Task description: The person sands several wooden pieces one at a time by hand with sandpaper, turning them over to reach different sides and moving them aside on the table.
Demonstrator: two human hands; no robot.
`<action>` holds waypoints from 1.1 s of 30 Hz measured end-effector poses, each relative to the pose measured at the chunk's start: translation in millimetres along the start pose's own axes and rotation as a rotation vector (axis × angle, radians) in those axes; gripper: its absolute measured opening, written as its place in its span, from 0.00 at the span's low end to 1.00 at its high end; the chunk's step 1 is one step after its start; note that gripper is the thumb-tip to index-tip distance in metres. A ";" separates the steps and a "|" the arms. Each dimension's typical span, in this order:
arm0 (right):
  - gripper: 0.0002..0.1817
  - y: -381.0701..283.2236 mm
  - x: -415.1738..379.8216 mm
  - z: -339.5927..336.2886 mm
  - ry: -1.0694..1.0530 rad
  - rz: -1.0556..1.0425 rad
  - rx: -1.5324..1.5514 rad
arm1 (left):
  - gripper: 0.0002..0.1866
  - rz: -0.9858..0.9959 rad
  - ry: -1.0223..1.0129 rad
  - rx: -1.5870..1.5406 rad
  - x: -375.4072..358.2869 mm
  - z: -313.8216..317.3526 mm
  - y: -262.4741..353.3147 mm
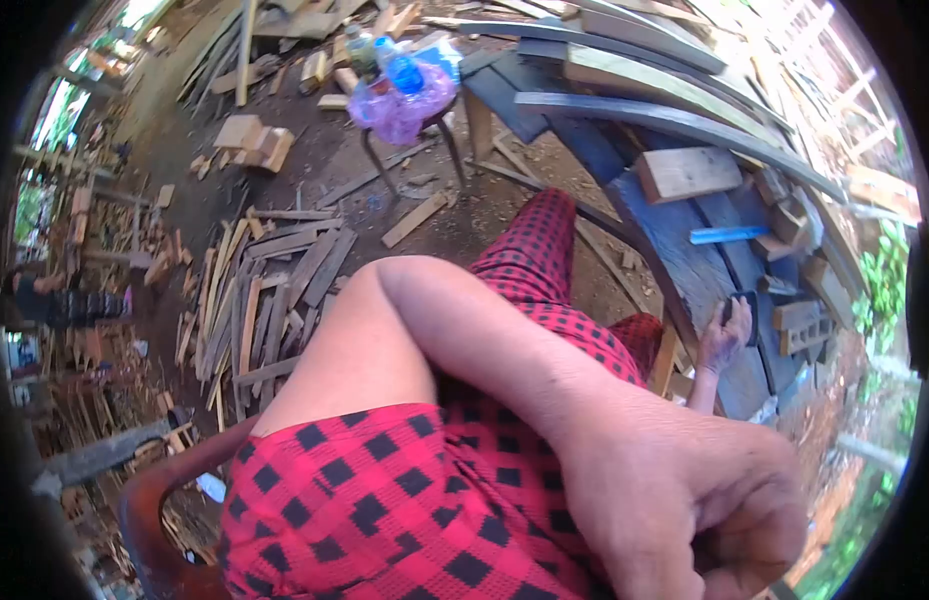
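My left hand (674,490) is large and close to the camera at the lower right, its arm bent across my body. Its fingers are curled inward, and whatever they may hold is hidden. Farther off, my right hand (723,338) rests over the dark work table (674,250), fingers bent around a small black object (750,312) whose kind I cannot make out. My left arm hides part of the right forearm. Near the right hand lie a block with several holes (806,336), a blue strip (727,235) and a wooden block (689,174).
Long planks (674,115) lie across the table's far side. A stool (452,150) carries a purple plastic bag (394,112) and a blue-capped bottle (404,75). Wood strips (284,280) are piled on the ground. A red-brown chair arm (149,500) is at left; another person (69,305) is beyond.
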State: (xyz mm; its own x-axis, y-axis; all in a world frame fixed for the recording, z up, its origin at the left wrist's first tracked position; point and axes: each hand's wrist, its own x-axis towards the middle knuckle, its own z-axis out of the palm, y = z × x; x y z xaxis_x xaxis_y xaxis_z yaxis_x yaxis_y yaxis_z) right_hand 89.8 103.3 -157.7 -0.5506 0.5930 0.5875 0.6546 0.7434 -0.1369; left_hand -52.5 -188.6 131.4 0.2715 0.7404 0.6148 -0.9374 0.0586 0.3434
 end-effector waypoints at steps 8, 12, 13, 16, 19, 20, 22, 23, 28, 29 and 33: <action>0.14 -0.8 1.7 -2.0 0.015 0.037 -0.043 | 0.08 0.174 -0.014 0.121 1.9 -19.6 -18.5; 0.14 0.9 -1.5 2.0 0.022 0.064 0.001 | 0.11 -0.279 -0.124 0.297 -8.2 -24.8 6.6; 0.15 2.7 -1.4 1.9 0.024 0.060 0.012 | 0.07 -0.230 0.005 0.238 -10.5 -18.1 1.2; 0.15 1.4 -1.0 -0.8 0.018 0.069 0.004 | 0.07 -0.191 0.087 0.179 -14.1 -15.2 0.0; 0.15 1.2 -1.6 -0.9 0.019 0.090 0.017 | 0.09 -0.166 -0.233 0.173 -13.9 -40.2 4.7; 0.15 3.8 -3.2 2.3 0.037 0.083 0.025 | 0.08 -0.216 -0.299 0.431 -12.2 -38.0 18.3; 0.15 3.9 -3.9 0.1 0.029 0.107 0.021 | 0.11 -0.223 -0.271 0.583 -20.9 -41.0 30.1; 0.16 2.3 -2.9 -0.4 0.011 0.105 0.029 | 0.13 -0.155 -0.183 0.534 -27.4 -53.1 36.6; 0.16 1.3 -2.5 -1.4 0.032 0.105 0.028 | 0.22 -0.601 0.991 1.427 -107.2 -127.8 50.3; 0.16 1.2 -2.8 -2.2 0.022 0.105 0.024 | 0.27 -0.966 0.861 2.057 -125.7 -139.2 49.2; 0.15 -1.6 -0.9 -7.4 0.013 0.122 0.035 | 0.42 -1.353 0.925 1.750 -220.3 -182.9 31.7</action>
State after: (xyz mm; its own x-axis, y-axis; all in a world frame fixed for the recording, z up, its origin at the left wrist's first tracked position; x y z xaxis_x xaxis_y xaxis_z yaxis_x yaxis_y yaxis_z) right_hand 93.0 99.3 -152.1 -0.4615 0.6757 0.5748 0.6978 0.6766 -0.2351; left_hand -182.0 -227.4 -123.1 -0.2613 0.7997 -0.5405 0.7095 0.5388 0.4542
